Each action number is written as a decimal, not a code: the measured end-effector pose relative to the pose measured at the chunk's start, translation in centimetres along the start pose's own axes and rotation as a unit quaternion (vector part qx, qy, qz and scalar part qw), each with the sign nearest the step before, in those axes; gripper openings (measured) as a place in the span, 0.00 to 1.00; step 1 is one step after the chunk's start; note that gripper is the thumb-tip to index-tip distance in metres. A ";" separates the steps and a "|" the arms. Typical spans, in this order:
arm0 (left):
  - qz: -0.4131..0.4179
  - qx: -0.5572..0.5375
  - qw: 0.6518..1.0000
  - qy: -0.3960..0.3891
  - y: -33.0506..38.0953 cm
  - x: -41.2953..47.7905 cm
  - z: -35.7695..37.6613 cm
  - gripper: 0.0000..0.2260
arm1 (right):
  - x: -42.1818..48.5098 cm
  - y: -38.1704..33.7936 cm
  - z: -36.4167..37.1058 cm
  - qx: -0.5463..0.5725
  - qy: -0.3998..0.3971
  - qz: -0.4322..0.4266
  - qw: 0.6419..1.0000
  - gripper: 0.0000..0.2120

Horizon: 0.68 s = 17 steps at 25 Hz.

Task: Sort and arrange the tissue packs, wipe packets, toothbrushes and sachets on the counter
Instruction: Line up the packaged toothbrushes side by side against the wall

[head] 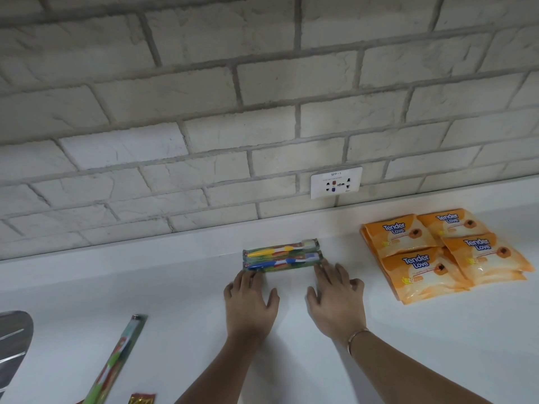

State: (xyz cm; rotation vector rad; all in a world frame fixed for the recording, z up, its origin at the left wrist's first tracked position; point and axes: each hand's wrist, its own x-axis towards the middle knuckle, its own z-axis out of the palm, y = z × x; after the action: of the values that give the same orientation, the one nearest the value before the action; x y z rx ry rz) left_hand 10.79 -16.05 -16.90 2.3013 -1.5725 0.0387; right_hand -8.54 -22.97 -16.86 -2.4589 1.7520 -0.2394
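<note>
My left hand (250, 304) and right hand (335, 300), fingers spread, touch the blue toothbrush pack (281, 262) ends (presumably squaring it beside the yellow pack (280, 248)).

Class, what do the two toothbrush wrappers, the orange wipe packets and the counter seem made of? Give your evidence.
Toothbrush wrappers: likely clear plastic film; brushes show through. Orange wipe packets: soft glossy plastic film; wrinkles catch light. Counter: smooth, white, faintly sheened; laminate or stone, unclear.

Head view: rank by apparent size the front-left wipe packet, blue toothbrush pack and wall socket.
1. front-left wipe packet.
2. wall socket and blue toothbrush pack, too alike to rank: pack longer, socket taller.
</note>
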 end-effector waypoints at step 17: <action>-0.090 -0.187 0.975 0.073 -3.1 -1.7 -2.2 0.16 | -1.0 0.9 -0.9 0.138 0.076 -0.058 0.986 0.15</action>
State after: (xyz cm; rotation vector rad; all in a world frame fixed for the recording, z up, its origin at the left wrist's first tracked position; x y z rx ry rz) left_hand 13.37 -12.88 -16.08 2.0792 -1.1780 -0.1220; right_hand -9.86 -22.36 -16.25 -2.3934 1.5093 -0.6506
